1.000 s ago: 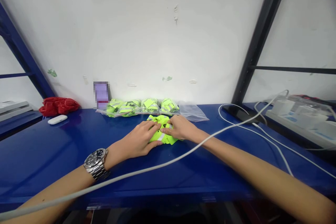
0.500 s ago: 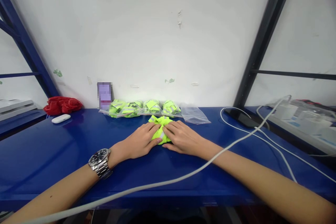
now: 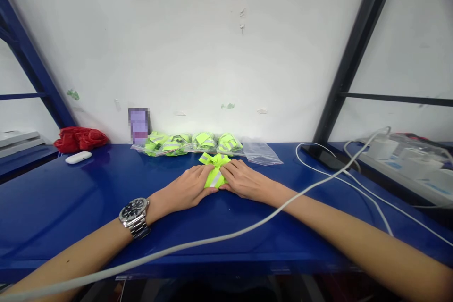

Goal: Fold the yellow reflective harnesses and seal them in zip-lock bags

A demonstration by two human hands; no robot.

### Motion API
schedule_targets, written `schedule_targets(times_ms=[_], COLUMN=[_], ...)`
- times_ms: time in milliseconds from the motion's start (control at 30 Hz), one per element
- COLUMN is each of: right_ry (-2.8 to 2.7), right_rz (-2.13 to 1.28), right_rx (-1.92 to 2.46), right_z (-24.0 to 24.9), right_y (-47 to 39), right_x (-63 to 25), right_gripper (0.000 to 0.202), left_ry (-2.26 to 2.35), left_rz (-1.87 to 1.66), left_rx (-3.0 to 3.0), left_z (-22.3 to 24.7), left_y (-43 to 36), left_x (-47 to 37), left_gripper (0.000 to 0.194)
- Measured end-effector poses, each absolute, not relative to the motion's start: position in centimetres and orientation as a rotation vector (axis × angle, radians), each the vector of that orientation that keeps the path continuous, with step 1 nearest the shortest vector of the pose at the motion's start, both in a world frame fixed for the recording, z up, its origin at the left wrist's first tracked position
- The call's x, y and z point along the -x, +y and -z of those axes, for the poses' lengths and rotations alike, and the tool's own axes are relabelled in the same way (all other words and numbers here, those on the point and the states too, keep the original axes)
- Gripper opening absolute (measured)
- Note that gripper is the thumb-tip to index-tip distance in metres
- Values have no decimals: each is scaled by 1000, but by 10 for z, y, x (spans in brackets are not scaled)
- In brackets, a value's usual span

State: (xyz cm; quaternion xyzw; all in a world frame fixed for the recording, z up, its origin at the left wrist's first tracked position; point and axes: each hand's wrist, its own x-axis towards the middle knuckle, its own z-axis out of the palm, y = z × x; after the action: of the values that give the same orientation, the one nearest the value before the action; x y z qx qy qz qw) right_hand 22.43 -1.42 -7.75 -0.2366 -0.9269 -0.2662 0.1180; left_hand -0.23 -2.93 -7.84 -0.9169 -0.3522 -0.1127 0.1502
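Note:
A bundle of bright yellow-green fabric (image 3: 215, 178) with silvery stripes lies on the blue table (image 3: 170, 240), between my two hands. My left hand (image 3: 191, 186) grips its left side, the thumb along the near edge. On the right side, my right hand (image 3: 244, 180) has its fingers bent over the fabric. The thumbs nearly meet at the near edge. Just behind stand several clear bags with similar fabric (image 3: 203, 140), in a row along the wall. A flat clear zip bag (image 3: 262, 152) lies at the right end of that row.
A white cable (image 3: 226, 237) crosses in front, over my right forearm. At the back left are a red bundle (image 3: 80, 139), a white case (image 3: 78, 157) and a propped phone (image 3: 139, 125). To the right lie a black phone (image 3: 323, 156) and a power strip (image 3: 406, 163).
My thumbs have drawn in to the near edge of the fabric, which looks more compact, with a stripe showing more fully between my hands. The view has shifted slightly.

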Motion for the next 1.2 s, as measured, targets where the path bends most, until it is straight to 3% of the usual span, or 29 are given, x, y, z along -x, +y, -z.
schedule_targets(times_ms=[167,333,467,833,1200], right_ry=[-2673,-2728,-2731,-2602,-2510], right_rz=[539,809,830,181,-326], right_rx=[684,646,647,907,1058], right_z=[78,77,78,75,59], right_y=[-9,-5,-6,-16,-7], right_x=[-230,-224,-220,-219,-211], right_gripper=[48,39,40,28,45], left_ry=[-978,-1017,-1079,-1208,-1250], left_rz=[322,347,381,401,382], left_rx=[2630,2617,2650,2707,2825], left_z=[78,77,79,74,58], left_y=[-28,-25,-24,-28,-19], left_x=[0,0,1,-1,-2], left_gripper=[44,44,45,43,56])
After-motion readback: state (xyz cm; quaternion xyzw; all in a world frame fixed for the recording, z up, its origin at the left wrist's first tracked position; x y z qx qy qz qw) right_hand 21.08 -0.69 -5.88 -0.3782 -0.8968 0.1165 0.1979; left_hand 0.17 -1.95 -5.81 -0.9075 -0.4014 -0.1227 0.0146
